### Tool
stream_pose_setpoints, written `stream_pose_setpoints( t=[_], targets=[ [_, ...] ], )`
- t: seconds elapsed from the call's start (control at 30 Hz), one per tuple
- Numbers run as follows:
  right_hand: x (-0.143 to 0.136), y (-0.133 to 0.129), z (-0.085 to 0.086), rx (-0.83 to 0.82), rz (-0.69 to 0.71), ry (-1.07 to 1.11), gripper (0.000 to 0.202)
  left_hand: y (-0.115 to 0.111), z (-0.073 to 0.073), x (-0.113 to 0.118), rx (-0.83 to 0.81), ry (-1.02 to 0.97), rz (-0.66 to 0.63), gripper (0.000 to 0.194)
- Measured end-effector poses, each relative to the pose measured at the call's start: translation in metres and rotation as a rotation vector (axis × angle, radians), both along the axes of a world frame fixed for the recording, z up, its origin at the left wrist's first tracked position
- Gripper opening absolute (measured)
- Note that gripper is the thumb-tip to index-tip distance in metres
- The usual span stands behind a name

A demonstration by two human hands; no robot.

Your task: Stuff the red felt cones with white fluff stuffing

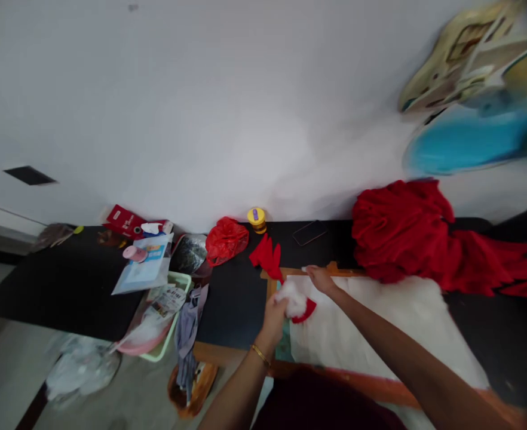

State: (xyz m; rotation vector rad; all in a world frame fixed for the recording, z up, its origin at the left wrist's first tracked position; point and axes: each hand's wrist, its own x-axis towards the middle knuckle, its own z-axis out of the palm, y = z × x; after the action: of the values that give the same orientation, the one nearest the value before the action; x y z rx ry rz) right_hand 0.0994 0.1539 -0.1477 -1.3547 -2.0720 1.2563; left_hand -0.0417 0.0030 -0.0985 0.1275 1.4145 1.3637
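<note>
My left hand [273, 319] is closed at the left edge of a fluffy white tuft of stuffing [294, 298]. A small red cloth piece [305, 312] shows against the tuft's lower right side. Just beyond lies a red fabric piece [267, 257] with pointed, finger-like ends, its tip reaching down toward the tuft. My right hand [321, 279] is over the far edge of a white sheet of padding [380, 334], its fingers drawn together. Something pale shows at those fingertips, too small to name. The padding sheet lies on a wooden-framed surface.
A heap of red cloth [402, 233] covers the back right. Along the wall are a phone [310, 233], a yellow-lidded jar [257, 220] and a red plastic bag [226, 240]. Left are a filled green basket [180, 280], a pink-lidded item [135, 254] and a red box [123, 222].
</note>
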Motion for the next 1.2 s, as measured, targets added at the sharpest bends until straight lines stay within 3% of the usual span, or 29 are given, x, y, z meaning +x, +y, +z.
stream_pose_setpoints(
  t=[0.17,0.27,0.37,0.5,0.63,0.7,0.8,0.87,0.97,1.1,1.2],
  targets=[
    [0.015,-0.055,0.034,-0.230,0.018,0.184,0.050,0.004,0.009,0.003,0.058,-0.173,-0.015,0.058],
    [0.025,-0.083,0.057,-0.434,-0.068,0.370,0.049,0.008,0.010,0.015,0.093,-0.187,-0.056,0.061],
    [0.030,-0.096,0.068,-0.450,-0.165,0.401,0.040,0.012,0.012,0.029,0.066,-0.155,-0.147,0.059],
    [0.045,-0.101,0.064,-0.426,-0.223,0.373,0.032,0.013,0.017,0.043,0.064,-0.148,-0.188,0.050],
    [0.069,-0.113,0.061,-0.261,-0.340,0.303,0.069,0.007,0.017,0.050,0.044,-0.105,-0.223,0.041],
    [0.076,-0.122,0.061,-0.185,-0.302,0.284,0.088,0.002,0.016,0.055,0.043,-0.037,-0.261,0.037],
    [0.076,-0.138,0.058,-0.067,-0.153,0.189,0.100,-0.005,0.016,0.067,0.058,0.048,-0.322,0.030],
    [0.072,-0.147,0.053,-0.025,-0.107,0.142,0.093,-0.010,0.017,0.075,0.079,0.026,-0.358,0.027],
    [0.068,-0.159,0.045,-0.033,-0.130,0.120,0.066,-0.020,0.019,0.082,0.106,-0.080,-0.434,0.030],
    [0.082,-0.167,0.041,-0.019,-0.178,0.136,0.059,-0.039,0.006,0.073,0.081,-0.200,-0.563,0.049],
    [0.100,-0.168,0.039,-0.117,-0.305,0.108,0.053,-0.052,-0.014,0.057,0.005,0.134,-0.601,0.045]
  ],
)
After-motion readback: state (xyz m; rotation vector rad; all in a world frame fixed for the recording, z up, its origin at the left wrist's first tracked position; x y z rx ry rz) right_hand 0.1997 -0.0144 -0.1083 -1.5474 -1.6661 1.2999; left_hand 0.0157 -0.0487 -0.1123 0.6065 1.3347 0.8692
